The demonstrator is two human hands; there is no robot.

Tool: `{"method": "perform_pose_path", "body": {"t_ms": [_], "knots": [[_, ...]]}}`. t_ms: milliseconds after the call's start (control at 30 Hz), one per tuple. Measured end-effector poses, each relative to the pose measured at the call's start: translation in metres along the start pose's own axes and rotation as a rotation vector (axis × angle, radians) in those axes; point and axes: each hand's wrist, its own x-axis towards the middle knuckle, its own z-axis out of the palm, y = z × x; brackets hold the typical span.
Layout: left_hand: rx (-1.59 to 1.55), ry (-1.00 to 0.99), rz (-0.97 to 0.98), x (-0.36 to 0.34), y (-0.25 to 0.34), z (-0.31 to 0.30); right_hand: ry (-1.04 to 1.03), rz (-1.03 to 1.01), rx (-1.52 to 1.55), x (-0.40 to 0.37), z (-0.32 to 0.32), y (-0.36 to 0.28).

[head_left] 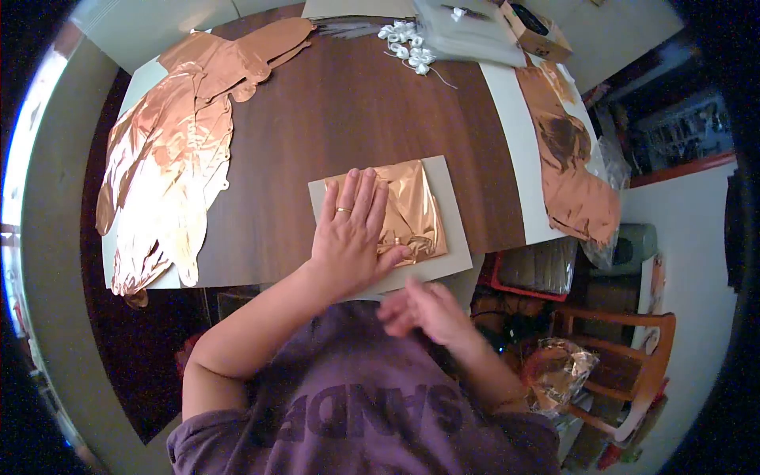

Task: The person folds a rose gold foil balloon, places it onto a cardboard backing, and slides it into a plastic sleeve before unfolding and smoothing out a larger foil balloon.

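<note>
A folded sheet of shiny copper-coloured foil [423, 207] lies on a pale grey card [456, 229] near the table's front edge. My left hand [352, 229] rests flat on the left part of the foil, fingers stretched out and pointing away from me, a ring on one finger. It hides part of the foil and card. My right hand [423, 310] is in the air just in front of the card's near edge, apart from the foil. Motion smears its fingers, and nothing can be made out in them.
Copper foil shapes [178, 134] cover the table's left side; more foil [574, 174] lies at the right on white sheets. White ribbon coils [408, 46], clear plastic bags [467, 36] and a small cardboard box [535, 32] sit at the back. A wooden chair [653, 372] stands at the lower right.
</note>
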Motion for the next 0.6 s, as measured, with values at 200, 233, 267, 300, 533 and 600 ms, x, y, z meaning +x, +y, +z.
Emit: {"method": "perform_pose_path", "body": {"t_ms": [200,233,267,300,533,600], "knots": [[-0.009,-0.033,-0.048,0.001,0.002,0.003,0.361,-0.683,-1.099,-0.034,0.007,-0.083],[-0.009,-0.035,-0.060,0.000,0.002,0.004,0.426,-0.896,-1.089,-0.023,0.012,-0.094],[0.026,-0.007,-0.039,-0.002,0.000,0.008,0.422,-1.005,-1.195,0.003,0.015,-0.100],[0.061,0.018,-0.018,-0.004,-0.003,0.016,0.416,-1.114,-1.300,0.033,0.015,-0.097],[-0.060,0.038,-0.027,-0.004,-0.002,0.010,0.528,-0.794,-1.635,0.074,-0.006,-0.077],[-0.043,0.011,-0.021,-0.003,-0.002,0.008,0.573,-0.776,-1.683,0.074,-0.016,-0.074]]}}
